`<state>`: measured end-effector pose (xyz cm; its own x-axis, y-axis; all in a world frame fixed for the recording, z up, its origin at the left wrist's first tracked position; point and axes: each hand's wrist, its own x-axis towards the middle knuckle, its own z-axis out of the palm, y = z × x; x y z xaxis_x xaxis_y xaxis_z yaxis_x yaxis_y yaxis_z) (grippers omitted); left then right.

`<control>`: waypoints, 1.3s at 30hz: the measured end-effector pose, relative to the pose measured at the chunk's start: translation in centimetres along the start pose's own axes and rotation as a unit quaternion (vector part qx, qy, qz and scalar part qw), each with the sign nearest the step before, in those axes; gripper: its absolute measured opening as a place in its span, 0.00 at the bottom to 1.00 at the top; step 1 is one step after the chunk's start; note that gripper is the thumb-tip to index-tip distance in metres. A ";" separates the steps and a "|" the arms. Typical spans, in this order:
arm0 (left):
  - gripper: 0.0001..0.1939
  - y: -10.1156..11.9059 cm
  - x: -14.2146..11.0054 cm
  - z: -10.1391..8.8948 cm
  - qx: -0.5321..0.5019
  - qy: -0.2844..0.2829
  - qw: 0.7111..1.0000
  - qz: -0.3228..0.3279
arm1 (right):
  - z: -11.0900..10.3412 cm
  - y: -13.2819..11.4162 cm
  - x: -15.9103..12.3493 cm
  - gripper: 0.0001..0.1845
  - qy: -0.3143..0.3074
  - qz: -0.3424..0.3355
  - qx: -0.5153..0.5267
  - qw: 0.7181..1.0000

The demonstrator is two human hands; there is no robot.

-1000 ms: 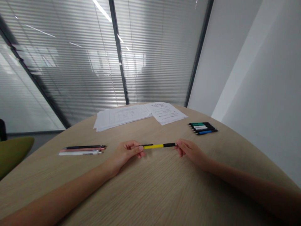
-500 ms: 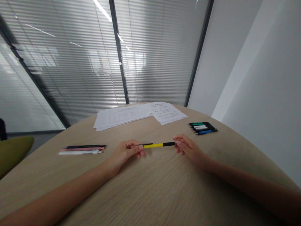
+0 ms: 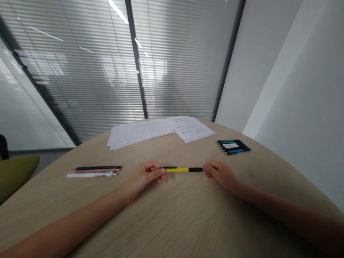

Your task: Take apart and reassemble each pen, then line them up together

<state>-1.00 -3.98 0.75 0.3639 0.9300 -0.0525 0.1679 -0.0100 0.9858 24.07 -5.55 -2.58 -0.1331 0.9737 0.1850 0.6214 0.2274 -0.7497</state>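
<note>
A yellow pen with a black grip and black clip lies level between my two hands, just above the table. Its clip end is pinched by my left hand, thumb on the near side. At the tip end, my right hand has its fingers closed around the point, which they partly hide. To the left of my left hand, a few pens in black, pink and white lie side by side. Beyond my right hand is a row of several pens with black, green, white and blue parts.
Printed paper sheets lie overlapping at the far side of the round wooden table. Behind it stands a glass partition with blinds. A white wall rises at the right, and a green chair stands at the left.
My right fingers have closed onto the pen's tip; before, they were looser and more spread. The pen has shifted slightly right and down in view. My left hand keeps its pinch.
</note>
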 end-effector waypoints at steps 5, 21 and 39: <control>0.10 0.0 0.1 -0.1 0.004 0.004 1.000 0.005 | -0.2 -0.2 -0.1 0.12 0.004 -0.010 0.021 1.000; 0.10 -0.2 0.1 -0.1 0.003 0.008 1.000 0.012 | -0.1 0.3 -0.2 0.21 -0.015 0.006 0.006 1.000; 0.09 0.0 -0.1 -0.2 -0.002 0.005 1.000 0.011 | 0.0 0.5 -0.1 0.18 -0.035 -0.011 0.069 0.997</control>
<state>-1.18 -3.98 0.78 0.3583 0.9331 -0.0297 0.1568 -0.0287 0.9872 24.43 -5.51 -2.99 -0.2030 0.9659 0.1608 0.5057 0.2440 -0.8275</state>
